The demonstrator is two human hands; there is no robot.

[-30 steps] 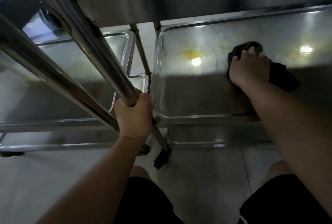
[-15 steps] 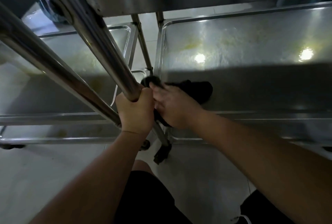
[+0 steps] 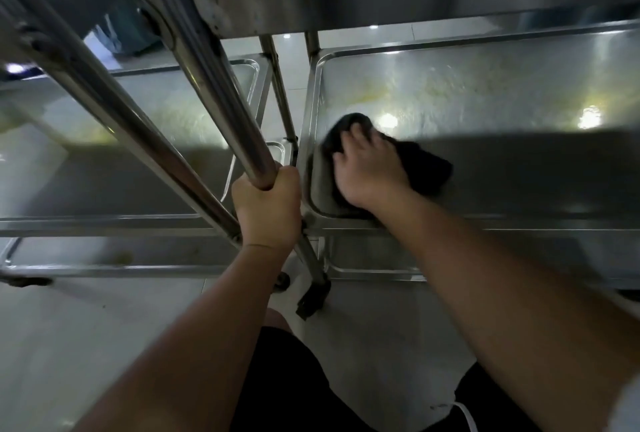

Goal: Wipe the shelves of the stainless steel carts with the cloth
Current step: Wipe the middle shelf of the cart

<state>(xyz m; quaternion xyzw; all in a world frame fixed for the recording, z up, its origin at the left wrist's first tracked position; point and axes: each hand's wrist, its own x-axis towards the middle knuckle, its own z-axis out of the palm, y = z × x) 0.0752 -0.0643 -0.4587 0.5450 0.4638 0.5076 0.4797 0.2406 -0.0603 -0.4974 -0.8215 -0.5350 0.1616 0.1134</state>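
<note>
Right now your right hand (image 3: 370, 171) presses the dark cloth (image 3: 420, 163) flat-fingered into the middle shelf's (image 3: 502, 92) near-left corner. Unwiped yellowish streaks (image 3: 377, 93) lie beyond it, rightward; your left hand (image 3: 266, 204) clenches the cart handle (image 3: 207, 85).

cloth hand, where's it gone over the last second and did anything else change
The right hand swept the dark cloth from mid-shelf to the near left corner of the right cart's shelf, then moved it slightly back in; it now presses the cloth there. The left hand kept gripping the cart's steel post.
</note>
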